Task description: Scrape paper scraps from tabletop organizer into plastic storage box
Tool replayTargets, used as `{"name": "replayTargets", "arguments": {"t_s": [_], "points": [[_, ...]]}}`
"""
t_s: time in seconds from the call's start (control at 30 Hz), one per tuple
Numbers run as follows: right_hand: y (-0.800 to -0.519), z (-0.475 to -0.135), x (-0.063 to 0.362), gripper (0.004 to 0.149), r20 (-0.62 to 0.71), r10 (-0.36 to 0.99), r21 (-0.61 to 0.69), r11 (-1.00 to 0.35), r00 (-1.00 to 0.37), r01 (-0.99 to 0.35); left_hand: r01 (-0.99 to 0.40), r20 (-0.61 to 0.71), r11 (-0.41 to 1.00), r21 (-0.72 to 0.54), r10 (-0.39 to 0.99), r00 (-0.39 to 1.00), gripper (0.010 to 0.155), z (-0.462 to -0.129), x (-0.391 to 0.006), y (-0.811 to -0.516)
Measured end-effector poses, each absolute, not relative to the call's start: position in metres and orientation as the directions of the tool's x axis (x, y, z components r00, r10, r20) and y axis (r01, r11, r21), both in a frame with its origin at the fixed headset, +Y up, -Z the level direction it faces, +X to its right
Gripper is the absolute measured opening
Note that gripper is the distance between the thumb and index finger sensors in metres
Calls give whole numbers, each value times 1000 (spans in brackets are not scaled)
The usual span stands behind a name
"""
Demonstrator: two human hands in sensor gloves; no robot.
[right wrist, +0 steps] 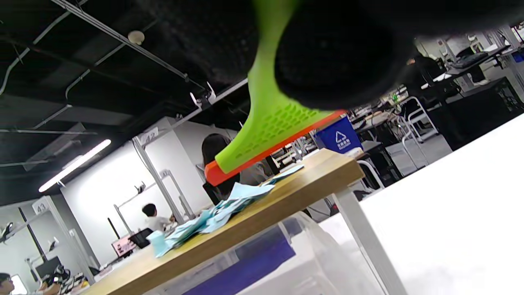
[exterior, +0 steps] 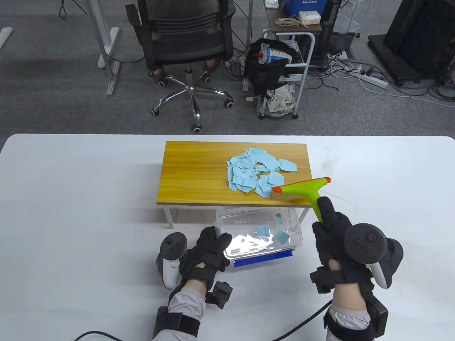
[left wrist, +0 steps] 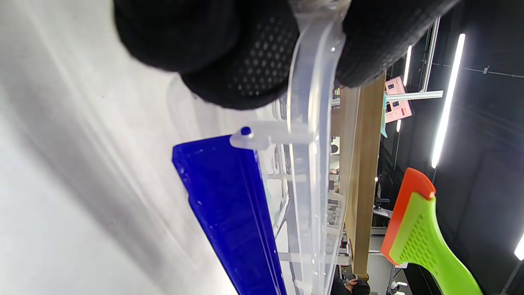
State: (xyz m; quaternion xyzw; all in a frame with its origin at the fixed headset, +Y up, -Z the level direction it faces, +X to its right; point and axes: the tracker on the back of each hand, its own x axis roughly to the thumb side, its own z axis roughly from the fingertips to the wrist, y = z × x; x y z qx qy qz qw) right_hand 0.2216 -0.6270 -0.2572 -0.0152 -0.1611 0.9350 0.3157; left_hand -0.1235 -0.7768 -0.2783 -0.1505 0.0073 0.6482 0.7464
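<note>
My right hand (exterior: 332, 231) clamps the scraper (exterior: 302, 190), my left hand (exterior: 208, 250) grips the box (exterior: 261, 231) rim; a fast sweep could scatter scraps (exterior: 257, 172) past it onto the worktop (exterior: 71, 199).

Paper scraps (exterior: 257, 174) lie on the organizer (exterior: 192, 177), the storage box (exterior: 261, 232) before and beneath it.

Light-blue torn paper scraps (exterior: 257, 174) heap on the low wooden-topped organizer (exterior: 199, 177); beneath its front edge sits a clear plastic storage box (exterior: 261, 232).

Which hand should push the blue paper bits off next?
The right hand: it grips the green scraper beside the paper scraps. The left hand holds the plastic box.
</note>
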Motion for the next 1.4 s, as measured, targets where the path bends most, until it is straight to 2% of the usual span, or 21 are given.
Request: {"name": "replayTargets", "arguments": {"t_s": [0.1, 0.23, 0.37, 0.63, 0.97, 1.2, 1.4], "points": [[-640, -268, 218, 56, 100, 560, -322, -764, -823, -559, -971, -206, 111, -213, 966, 156, 66, -278, -124, -777], [-648, -275, 215, 56, 108, 546, -259, -792, -831, -553, -971, -208, 104, -213, 967, 149, 66, -279, -126, -776], [-638, -269, 220, 56, 81, 592, -198, -779, -802, -595, -974, -210, 98, -204, 967, 142, 66, -279, -129, -776], [-618, -252, 221, 55, 56, 592, -119, -796, -804, -594, -976, -214, 88, -197, 968, 130, 66, -279, -130, -776], [-600, -237, 211, 54, 195, 583, -85, -791, -789, -606, -978, -238, 98, -182, 961, 140, 66, -280, -134, -780], [-629, -260, 178, 57, 321, 604, -117, -739, -730, -663, -979, -251, 100, -176, 958, 142, 66, -282, -135, -783], [-666, -275, 150, 57, 347, 738, -112, -580, -579, -807, -979, -256, 98, -181, 956, 144, 66, -283, -136, -783]]}}
